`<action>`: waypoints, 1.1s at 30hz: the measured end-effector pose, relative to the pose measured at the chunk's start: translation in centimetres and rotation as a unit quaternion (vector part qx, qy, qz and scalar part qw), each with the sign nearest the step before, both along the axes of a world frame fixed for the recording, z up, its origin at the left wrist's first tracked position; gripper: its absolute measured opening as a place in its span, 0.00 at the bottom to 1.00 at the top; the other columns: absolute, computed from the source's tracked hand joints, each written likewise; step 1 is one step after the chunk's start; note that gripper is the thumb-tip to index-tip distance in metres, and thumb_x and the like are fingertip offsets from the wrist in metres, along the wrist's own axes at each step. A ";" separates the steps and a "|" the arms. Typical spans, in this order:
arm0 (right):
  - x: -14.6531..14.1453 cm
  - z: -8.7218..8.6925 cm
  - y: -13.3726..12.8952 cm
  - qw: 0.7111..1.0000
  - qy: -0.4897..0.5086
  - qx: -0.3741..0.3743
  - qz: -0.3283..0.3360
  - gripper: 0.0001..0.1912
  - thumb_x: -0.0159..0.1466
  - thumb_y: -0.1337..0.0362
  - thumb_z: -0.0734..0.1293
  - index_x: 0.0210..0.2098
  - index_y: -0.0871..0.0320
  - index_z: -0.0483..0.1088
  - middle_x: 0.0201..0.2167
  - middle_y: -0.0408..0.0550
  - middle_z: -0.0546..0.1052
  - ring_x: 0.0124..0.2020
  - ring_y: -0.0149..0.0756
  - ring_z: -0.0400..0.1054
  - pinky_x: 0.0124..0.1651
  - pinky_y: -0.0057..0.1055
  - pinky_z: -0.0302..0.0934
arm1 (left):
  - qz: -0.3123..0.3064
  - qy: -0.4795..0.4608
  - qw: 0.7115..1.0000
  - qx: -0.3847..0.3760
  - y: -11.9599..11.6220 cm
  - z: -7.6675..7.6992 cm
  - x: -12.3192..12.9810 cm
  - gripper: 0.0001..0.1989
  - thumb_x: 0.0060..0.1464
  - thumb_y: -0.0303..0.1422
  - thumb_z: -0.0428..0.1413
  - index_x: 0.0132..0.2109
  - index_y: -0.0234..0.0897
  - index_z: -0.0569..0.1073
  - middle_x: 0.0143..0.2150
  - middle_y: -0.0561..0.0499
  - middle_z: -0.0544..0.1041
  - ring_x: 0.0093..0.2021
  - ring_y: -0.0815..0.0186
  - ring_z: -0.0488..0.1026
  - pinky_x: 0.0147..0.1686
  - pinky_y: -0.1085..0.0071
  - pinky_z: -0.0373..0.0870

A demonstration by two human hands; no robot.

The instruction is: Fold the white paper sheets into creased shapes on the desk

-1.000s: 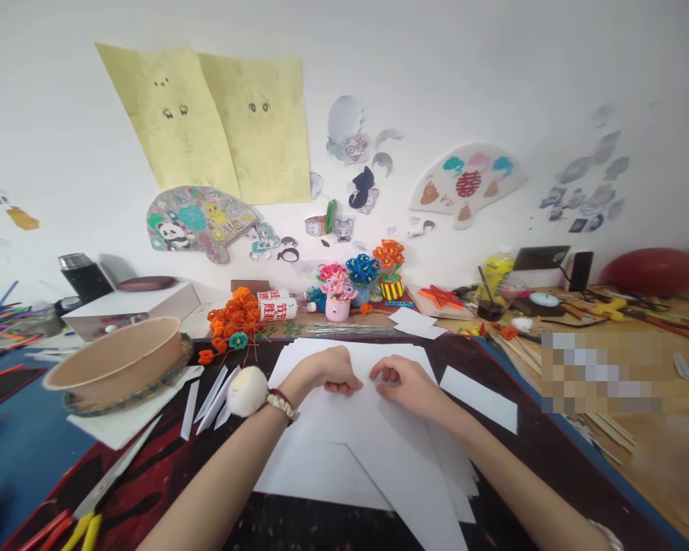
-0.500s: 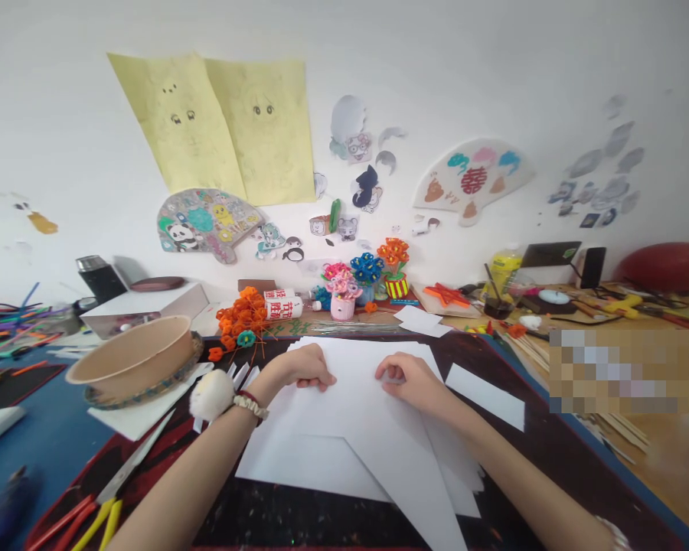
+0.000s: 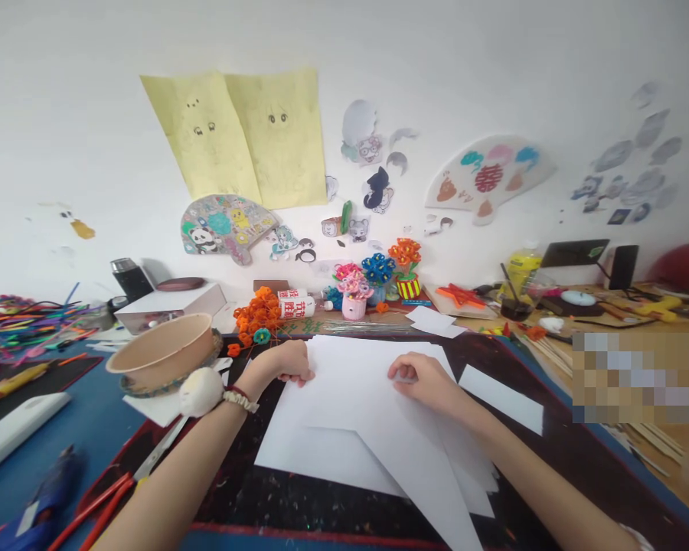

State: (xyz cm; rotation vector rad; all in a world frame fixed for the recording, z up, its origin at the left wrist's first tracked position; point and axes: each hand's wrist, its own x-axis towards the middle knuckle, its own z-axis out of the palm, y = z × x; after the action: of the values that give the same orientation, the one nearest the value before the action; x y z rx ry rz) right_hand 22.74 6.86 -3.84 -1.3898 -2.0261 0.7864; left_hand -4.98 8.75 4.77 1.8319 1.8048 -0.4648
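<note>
White sheets of paper (image 3: 344, 398) lie overlapping on a dark mat (image 3: 298, 501), one with a slanted edge reaching toward the bottom. My left hand (image 3: 295, 363) rests at the upper left edge of the papers, its fingers curled together; whether they pinch anything is hidden. On the right part of the sheets is my right hand (image 3: 412, 376), with curled fingers and thumb close together, and nothing can be made out between them. A scrunchie with a white pompom (image 3: 202, 392) circles my left wrist.
Scissors (image 3: 161, 451) lie beside my left forearm, near a beige bowl (image 3: 161, 353). Orange flowers (image 3: 258, 317) and flower pots (image 3: 354, 306) stand behind the papers. A small paper piece (image 3: 502, 399) lies right, and a glue gun (image 3: 46, 497) lower left.
The view has turned left, so the surroundings appear farther right. My left hand has moved left over the papers to their edge. My right hand has stayed at nearly the same place on them.
</note>
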 end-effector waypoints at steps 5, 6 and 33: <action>-0.4 1.2 0.7 1.000 -0.006 -0.015 -0.020 0.10 0.51 0.67 0.68 0.33 0.56 0.76 0.29 0.45 0.75 0.30 0.37 0.68 0.34 0.30 0.59 | -0.027 0.055 0.990 0.130 -1.9 0.6 2.2 0.17 0.61 0.37 0.55 0.54 0.34 0.69 0.53 0.44 0.71 0.48 0.59 0.73 0.45 0.57 0.73; -0.7 1.6 0.9 0.999 -0.007 -0.019 -0.027 0.09 0.52 0.67 0.68 0.34 0.56 0.76 0.29 0.45 0.75 0.30 0.37 0.68 0.33 0.29 0.59 | -0.040 0.061 0.984 0.164 -2.7 0.4 3.0 0.17 0.61 0.37 0.55 0.54 0.35 0.69 0.53 0.44 0.71 0.48 0.59 0.72 0.46 0.56 0.72; -5.2 3.3 3.2 0.954 -0.037 -0.294 0.047 0.15 0.51 0.65 0.72 0.12 0.60 0.68 0.10 0.42 0.71 0.10 0.27 0.63 0.15 0.23 0.57 | -0.278 -0.044 0.886 0.368 -10.0 -7.4 10.5 0.11 0.59 0.31 0.48 0.33 0.36 0.73 0.27 0.45 0.79 0.25 0.54 0.77 0.22 0.65 0.62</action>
State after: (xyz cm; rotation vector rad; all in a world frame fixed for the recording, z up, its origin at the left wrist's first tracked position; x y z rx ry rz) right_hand 17.53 10.04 -0.51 -1.6554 -2.0094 1.4894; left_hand 5.49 -1.27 -2.66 2.8579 1.4607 0.1637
